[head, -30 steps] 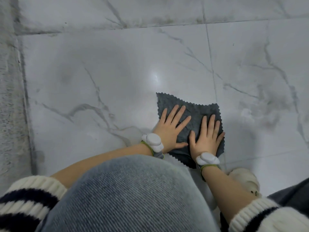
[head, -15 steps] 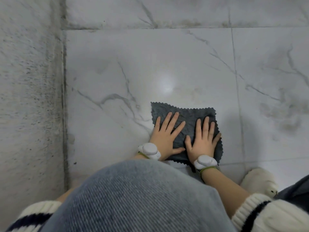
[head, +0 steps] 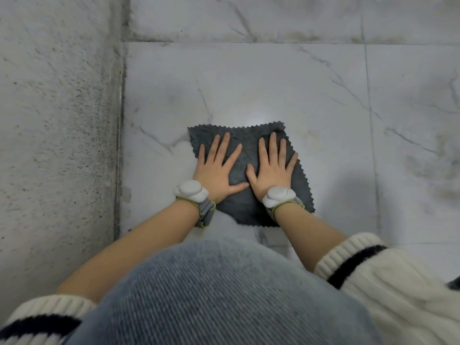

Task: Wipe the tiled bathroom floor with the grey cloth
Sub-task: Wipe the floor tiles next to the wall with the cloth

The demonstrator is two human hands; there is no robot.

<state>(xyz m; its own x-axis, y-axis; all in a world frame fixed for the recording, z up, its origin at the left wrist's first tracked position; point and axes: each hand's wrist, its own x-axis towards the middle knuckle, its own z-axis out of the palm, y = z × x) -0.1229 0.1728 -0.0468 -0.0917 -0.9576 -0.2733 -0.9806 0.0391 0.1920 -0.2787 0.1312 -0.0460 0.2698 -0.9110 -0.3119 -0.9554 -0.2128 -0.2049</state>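
Observation:
A dark grey cloth (head: pixel 240 135) with zigzag edges lies flat on the white marble-look floor tile (head: pixel 249 83). My left hand (head: pixel 216 170) presses flat on the cloth's left part, fingers spread and pointing away from me, its outer edge reaching past the cloth onto the tile. On the cloth's right part my right hand (head: pixel 272 170) lies the same way, palm down. The thumbs nearly touch. Neither hand curls around the fabric. Each wrist wears a white sensor band.
A rough speckled grey wall (head: pixel 57 120) rises at the left, meeting the floor along a dark dirty seam (head: pixel 119 145). Another stained seam runs along the far edge (head: pixel 273 38). A grout line (head: pixel 371 120) lies to the right. My jeans-clad knee (head: pixel 211 290) fills the foreground.
Both hands have slid the cloth left toward the wall, away from the right grout line. The cloth has turned squarer and the hands now lie parallel. The shoe at the lower right has left view.

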